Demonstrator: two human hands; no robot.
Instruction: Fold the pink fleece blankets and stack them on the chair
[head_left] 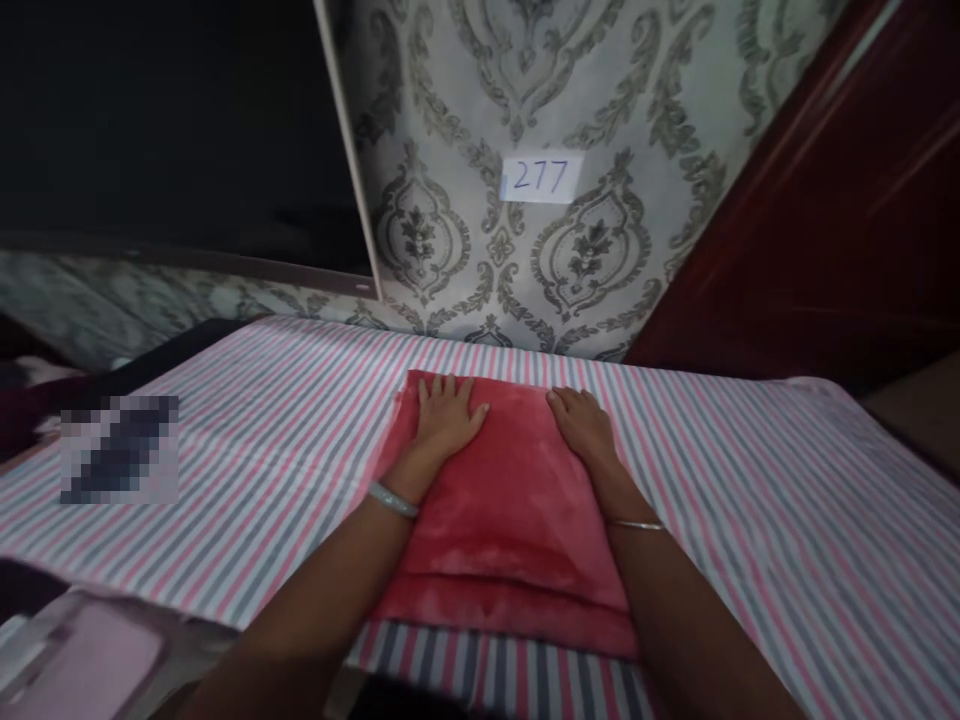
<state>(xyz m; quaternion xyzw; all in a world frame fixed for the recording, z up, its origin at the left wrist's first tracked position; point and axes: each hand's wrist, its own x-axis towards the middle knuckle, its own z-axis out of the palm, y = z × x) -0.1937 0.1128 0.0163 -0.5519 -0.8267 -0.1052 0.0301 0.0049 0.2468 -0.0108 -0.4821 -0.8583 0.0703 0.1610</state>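
Observation:
A folded red plush cloth [510, 510] lies in layers on a table covered with a pink, grey and white striped sheet [750, 480]. My left hand [444, 416] rests flat on the cloth's far left corner, fingers stretched out. My right hand [581, 422] lies flat on the far right part of the cloth, fingers extended. Each wrist carries a thin bangle. Both hands press on the cloth and hold nothing.
A patterned grey wall [480, 230] rises just behind the table, with a white label reading 277 [541, 177]. A dark screen [172, 130] hangs at the upper left, a dark red panel [840, 220] at the right. A pink object [90, 665] sits at the lower left.

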